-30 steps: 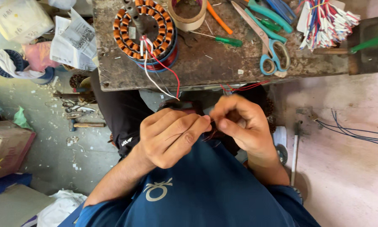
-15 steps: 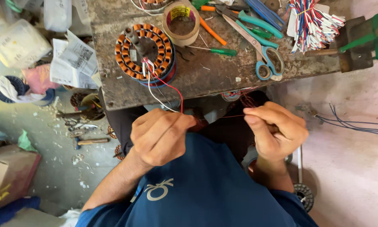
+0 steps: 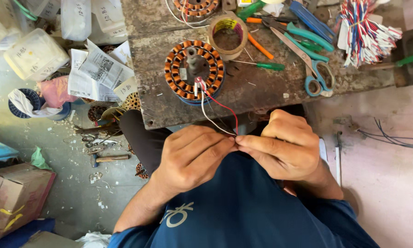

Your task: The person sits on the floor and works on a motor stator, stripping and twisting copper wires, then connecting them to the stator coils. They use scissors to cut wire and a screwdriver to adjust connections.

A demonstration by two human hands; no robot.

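At nine o'clock of the frame, the floor holds clutter: a plastic jar (image 3: 34, 53), torn newspaper (image 3: 98, 73) and a small hammer (image 3: 106, 159), all well clear of the work. The left hand (image 3: 192, 156) sits at about seven o'clock from the stator (image 3: 194, 71), fingers curled, thumb and forefinger pinched on the ends of the lead wires (image 3: 218, 115). The wound stator, copper coils in a ring, rests flat on the worn bench (image 3: 257, 92) near its front edge, close enough for the red and white leads to run off it down to the hands without strain. The right hand (image 3: 284, 149), at five o'clock from the stator, is closed too, its fingertips meeting the left's at the wire tips, apparently so both ends stay aligned between them. Hands are drawn in against the blue shirt, likely for steadiness. At one o'clock lie a tape roll (image 3: 228, 34), scissors (image 3: 307, 64) and a bundle of coloured wires (image 3: 367, 32), within reach.
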